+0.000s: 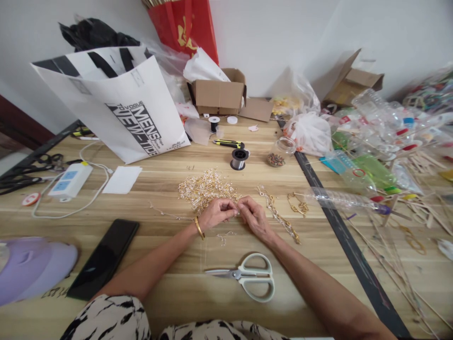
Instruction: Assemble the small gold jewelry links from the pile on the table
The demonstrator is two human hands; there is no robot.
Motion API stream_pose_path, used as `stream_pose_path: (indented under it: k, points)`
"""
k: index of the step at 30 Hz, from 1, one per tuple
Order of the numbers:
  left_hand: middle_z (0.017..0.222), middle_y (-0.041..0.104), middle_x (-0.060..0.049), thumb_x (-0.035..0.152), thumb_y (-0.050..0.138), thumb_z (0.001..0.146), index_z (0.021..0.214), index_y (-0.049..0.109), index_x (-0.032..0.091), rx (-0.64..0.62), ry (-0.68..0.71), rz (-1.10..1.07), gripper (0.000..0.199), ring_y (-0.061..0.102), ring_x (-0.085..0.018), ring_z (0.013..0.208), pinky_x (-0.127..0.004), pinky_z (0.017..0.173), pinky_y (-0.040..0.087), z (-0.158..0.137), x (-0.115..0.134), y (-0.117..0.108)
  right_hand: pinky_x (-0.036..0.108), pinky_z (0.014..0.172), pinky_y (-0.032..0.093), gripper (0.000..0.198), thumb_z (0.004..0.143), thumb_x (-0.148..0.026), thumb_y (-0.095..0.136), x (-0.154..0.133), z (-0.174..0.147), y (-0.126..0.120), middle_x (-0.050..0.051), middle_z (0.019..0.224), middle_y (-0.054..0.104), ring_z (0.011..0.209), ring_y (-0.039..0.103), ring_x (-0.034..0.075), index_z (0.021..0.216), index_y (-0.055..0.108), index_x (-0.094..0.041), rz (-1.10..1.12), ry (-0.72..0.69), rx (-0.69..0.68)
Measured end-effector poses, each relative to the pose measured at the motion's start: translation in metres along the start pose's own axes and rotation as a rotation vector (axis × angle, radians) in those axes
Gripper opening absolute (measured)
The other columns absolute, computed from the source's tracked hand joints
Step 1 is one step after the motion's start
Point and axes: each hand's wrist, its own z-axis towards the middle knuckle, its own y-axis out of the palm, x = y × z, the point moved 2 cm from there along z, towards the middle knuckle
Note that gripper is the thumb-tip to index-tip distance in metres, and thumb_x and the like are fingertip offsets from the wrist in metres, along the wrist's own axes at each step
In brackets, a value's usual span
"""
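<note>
My left hand and my right hand meet over the middle of the table, each with thumb and forefinger pinched together. What sits between the fingertips is too small to make out. Just beyond the hands lies a pile of gold and clear beads. A thin beaded strand stretches out to the left of my left hand. Below the hands rests a short bit of clear beaded chain. Gold chains lie right of my right hand. Scissors with pale handles lie nearer to me.
A spool of wire, a yellow-black utility knife and a jar of beads stand farther back. At left are a phone, a power strip and a white paper bag. Plastic bottles clutter the right.
</note>
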Motion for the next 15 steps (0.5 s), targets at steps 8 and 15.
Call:
stream_pose_path:
  k: [8,15]
  points:
    - [0.057,0.053,0.002,0.028,0.06,0.075,0.068,0.057,0.012,-0.008,0.001,-0.032,0.018,0.049,-0.007,0.052,-0.017,0.048,0.039,-0.0029,0.0054,0.0015,0.022,0.043,0.027,0.027,0.09,-0.044,0.044,-0.0011,-0.0015,-0.0013,-0.006,0.051,0.037,0.044,0.033,0.009,0.084,0.05,-0.018,0.01,0.033,0.048]
    - [0.059,0.054,0.001,0.033,0.061,0.075,0.069,0.057,0.012,0.023,0.001,-0.062,0.022,0.049,-0.007,0.052,-0.018,0.05,0.04,-0.0023,0.0033,0.001,0.021,0.04,0.028,0.031,0.09,-0.048,0.042,0.0007,-0.0005,0.0002,-0.008,0.047,0.039,0.039,0.033,0.009,0.089,0.049,-0.018,0.076,0.061,0.067]
